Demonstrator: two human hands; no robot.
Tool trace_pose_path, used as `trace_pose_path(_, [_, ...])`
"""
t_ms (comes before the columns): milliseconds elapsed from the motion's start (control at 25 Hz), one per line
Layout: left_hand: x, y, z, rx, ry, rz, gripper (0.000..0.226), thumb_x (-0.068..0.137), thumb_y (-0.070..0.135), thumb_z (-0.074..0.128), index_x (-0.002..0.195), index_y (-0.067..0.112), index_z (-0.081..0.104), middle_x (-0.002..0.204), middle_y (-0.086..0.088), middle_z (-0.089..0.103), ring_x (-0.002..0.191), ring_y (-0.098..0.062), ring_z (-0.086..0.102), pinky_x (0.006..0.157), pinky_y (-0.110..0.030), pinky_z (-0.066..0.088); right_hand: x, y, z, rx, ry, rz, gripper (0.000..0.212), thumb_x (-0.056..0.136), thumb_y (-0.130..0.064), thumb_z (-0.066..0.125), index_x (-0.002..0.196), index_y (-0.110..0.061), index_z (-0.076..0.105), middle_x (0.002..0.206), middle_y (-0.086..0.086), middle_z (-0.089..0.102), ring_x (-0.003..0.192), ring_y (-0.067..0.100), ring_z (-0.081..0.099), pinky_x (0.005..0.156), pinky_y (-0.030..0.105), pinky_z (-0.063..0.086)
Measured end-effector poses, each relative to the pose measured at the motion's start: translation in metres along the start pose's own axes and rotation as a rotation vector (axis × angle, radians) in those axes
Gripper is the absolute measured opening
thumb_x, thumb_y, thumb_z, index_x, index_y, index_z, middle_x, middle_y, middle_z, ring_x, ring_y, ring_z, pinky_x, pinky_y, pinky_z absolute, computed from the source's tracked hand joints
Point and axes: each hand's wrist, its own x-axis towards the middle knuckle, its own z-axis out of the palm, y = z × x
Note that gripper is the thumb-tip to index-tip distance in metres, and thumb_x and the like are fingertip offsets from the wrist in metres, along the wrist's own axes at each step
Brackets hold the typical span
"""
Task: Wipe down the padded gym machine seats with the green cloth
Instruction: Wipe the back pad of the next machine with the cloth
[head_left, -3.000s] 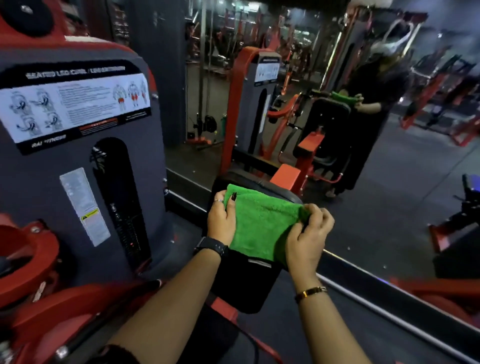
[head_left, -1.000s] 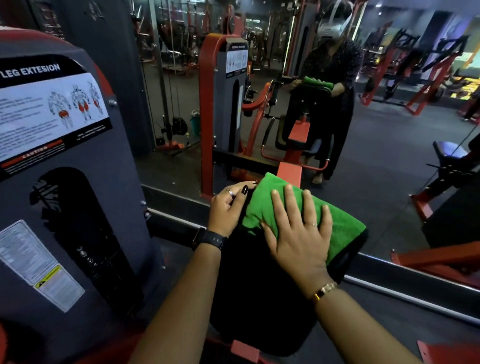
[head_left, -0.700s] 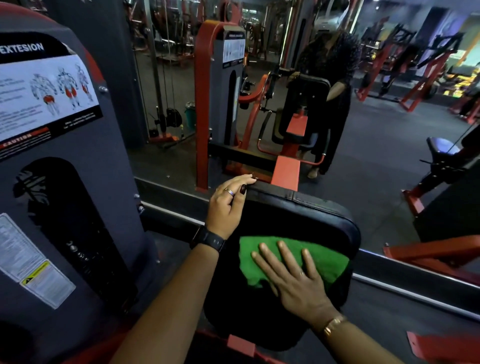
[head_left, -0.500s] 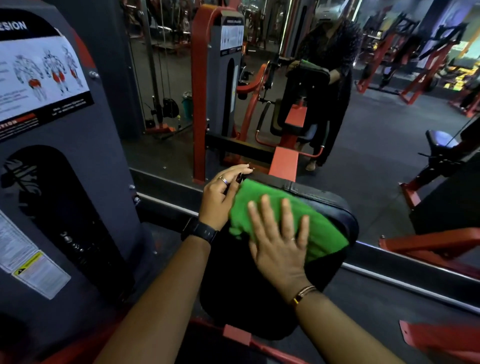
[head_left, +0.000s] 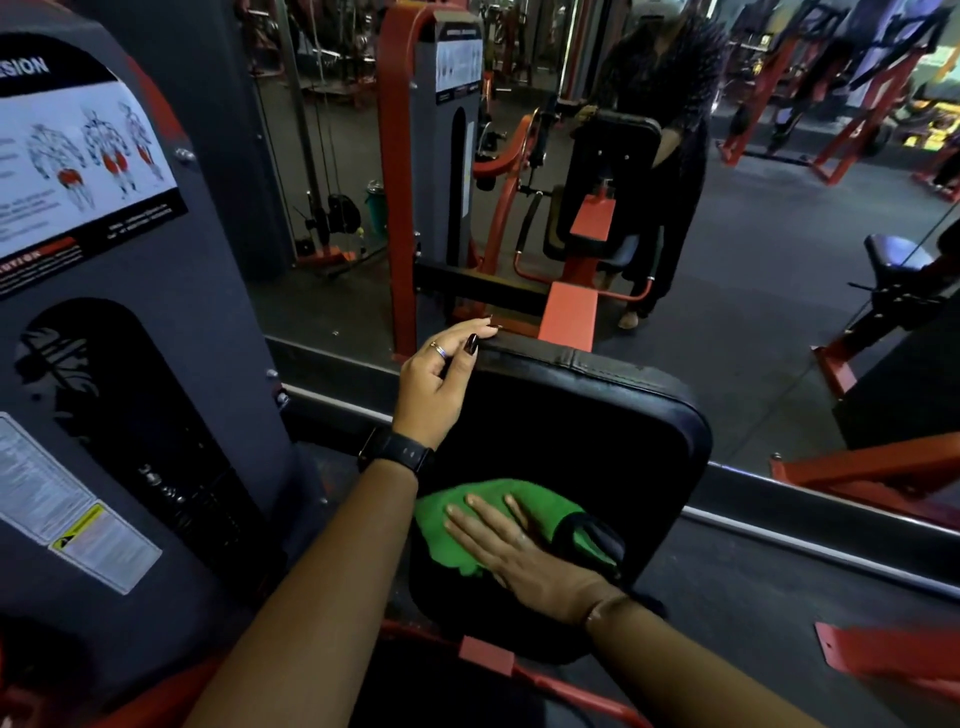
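Observation:
A black padded backrest (head_left: 587, 436) of a leg machine stands upright in front of me. The green cloth (head_left: 447, 530) lies flat against its lower part. My right hand (head_left: 519, 551) presses on the cloth with the palm flat and the fingers spread. My left hand (head_left: 441, 379) grips the pad's upper left corner, fingers curled over its top edge. A dark watch sits on that wrist.
A grey weight-stack housing (head_left: 119, 322) with an instruction label stands close on the left. A wall mirror (head_left: 727, 291) right behind the pad reflects me and the red machine frames. Red frame parts (head_left: 883, 654) lie low on the right.
My right hand slid the cloth from the top of the pad down to its lower part. The left hand kept its grip on the top corner.

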Motion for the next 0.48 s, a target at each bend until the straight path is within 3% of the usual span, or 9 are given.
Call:
trace_pose_path(80, [0.001,0.000,0.000,0.000,-0.003,-0.001,0.025,0.096,0.020,0.043,0.107,0.015,0.065,0.117,0.000,0.063,0.116,-0.012,0.056,0.100,-0.025,0.040,-0.021,0.012,-0.003,-0.007,-0.012,0.018,0.073,0.077,-0.029,0.053,0.146,-0.021,0.032,0.155,-0.004,0.023,0.145,0.027,0.009,0.116,0.048,-0.012])
trace_pose_path(200, [0.001,-0.003,0.004,0.016,0.034,0.024,0.025,0.096,0.019,0.043,0.106,0.015,0.065,0.115,0.001,0.064,0.114,-0.012,0.057,0.100,-0.027,0.041,-0.011,0.055,-0.038,-0.005,0.091,0.405,0.072,0.081,-0.043,0.053,0.147,-0.032,0.028,0.155,-0.009,0.020,0.142,0.017,0.022,0.116,0.047,0.003])
trace_pose_path(320, [-0.001,-0.009,0.006,-0.001,0.099,-0.015,0.022,0.093,0.022,0.045,0.106,0.026,0.063,0.111,0.013,0.063,0.109,-0.004,0.058,0.098,-0.030,0.044,0.039,0.099,-0.073,0.096,0.223,0.697,0.063,0.089,-0.048,0.042,0.148,-0.027,0.029,0.153,0.000,0.031,0.139,0.027,0.032,0.111,0.052,0.022])
trace_pose_path(400, [0.000,-0.010,0.005,-0.004,0.120,-0.033,0.023,0.091,0.021,0.047,0.106,0.028,0.063,0.110,0.023,0.061,0.106,0.002,0.057,0.096,-0.032,0.046,0.061,0.117,-0.082,0.214,0.196,0.783,0.061,0.092,-0.052,0.036,0.145,-0.023,0.035,0.146,0.005,0.044,0.129,0.033,0.045,0.105,0.053,0.031])
trace_pose_path(480, [0.002,-0.007,0.002,0.078,0.070,0.055,0.027,0.092,0.012,0.045,0.106,0.024,0.065,0.112,0.021,0.063,0.108,-0.003,0.058,0.097,-0.033,0.045,0.048,0.119,-0.078,0.185,0.193,0.814,0.060,0.093,-0.054,0.034,0.144,-0.023,0.038,0.142,0.005,0.048,0.125,0.032,0.048,0.104,0.052,0.034])
